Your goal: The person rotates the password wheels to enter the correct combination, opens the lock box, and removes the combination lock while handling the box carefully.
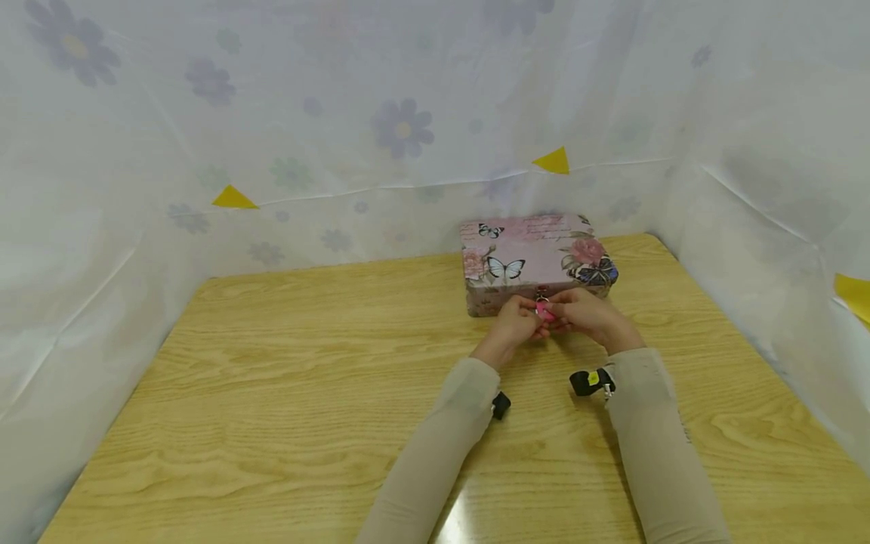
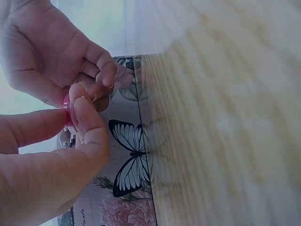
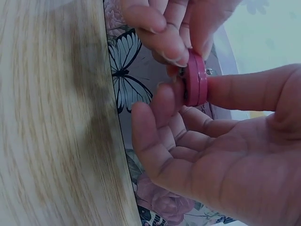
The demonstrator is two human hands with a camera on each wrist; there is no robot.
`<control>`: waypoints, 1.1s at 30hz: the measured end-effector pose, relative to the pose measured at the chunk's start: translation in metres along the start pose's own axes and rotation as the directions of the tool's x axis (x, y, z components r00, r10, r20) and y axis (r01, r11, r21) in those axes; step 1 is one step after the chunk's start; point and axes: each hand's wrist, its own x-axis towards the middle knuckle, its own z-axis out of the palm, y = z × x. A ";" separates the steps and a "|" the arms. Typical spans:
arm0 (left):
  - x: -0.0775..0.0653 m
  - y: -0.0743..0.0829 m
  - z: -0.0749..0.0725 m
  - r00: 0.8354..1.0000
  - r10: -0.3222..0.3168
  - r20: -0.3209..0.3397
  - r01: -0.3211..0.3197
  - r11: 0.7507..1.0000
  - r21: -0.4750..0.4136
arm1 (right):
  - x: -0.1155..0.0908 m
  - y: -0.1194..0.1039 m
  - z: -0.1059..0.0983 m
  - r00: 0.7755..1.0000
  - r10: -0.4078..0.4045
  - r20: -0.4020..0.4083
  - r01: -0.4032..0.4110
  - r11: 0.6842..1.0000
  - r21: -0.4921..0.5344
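A pink box [image 1: 537, 249] printed with butterflies and roses stands closed near the back of the table. At its front clasp [image 1: 541, 291] is a small pink padlock [image 1: 544, 310] with a metal shackle. My left hand [image 1: 514, 325] pinches the padlock from the left between thumb and fingertips. From the other side my right hand [image 1: 590, 313] holds it too, its thumb and fingers on the padlock's faces. In the right wrist view the pink body [image 3: 196, 77] shows edge-on between both hands. Fingers cover most of it in the left wrist view.
The wood-grain table [image 1: 306, 393] stretches to the left and in front. White flowered curtain [image 1: 353, 91] walls surround it at the back and sides, with yellow tape pieces [image 1: 553, 160] on them. Black straps [image 1: 590, 381] hang at both wrists.
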 end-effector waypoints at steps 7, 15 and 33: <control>-0.001 0.001 0.000 1.000 -0.002 -0.004 0.002 1.000 0.005 | -0.002 0.000 -0.004 1.000 -0.025 0.013 0.024 0.999 0.044; -0.001 0.001 0.001 1.000 -0.004 -0.006 0.004 1.000 -0.001 | -0.001 0.002 -0.006 1.000 -0.013 0.000 0.013 0.998 0.058; -0.002 0.000 0.001 1.000 0.006 -0.003 -0.006 1.000 0.011 | -0.003 -0.002 -0.004 1.000 -0.018 0.016 0.018 1.000 0.016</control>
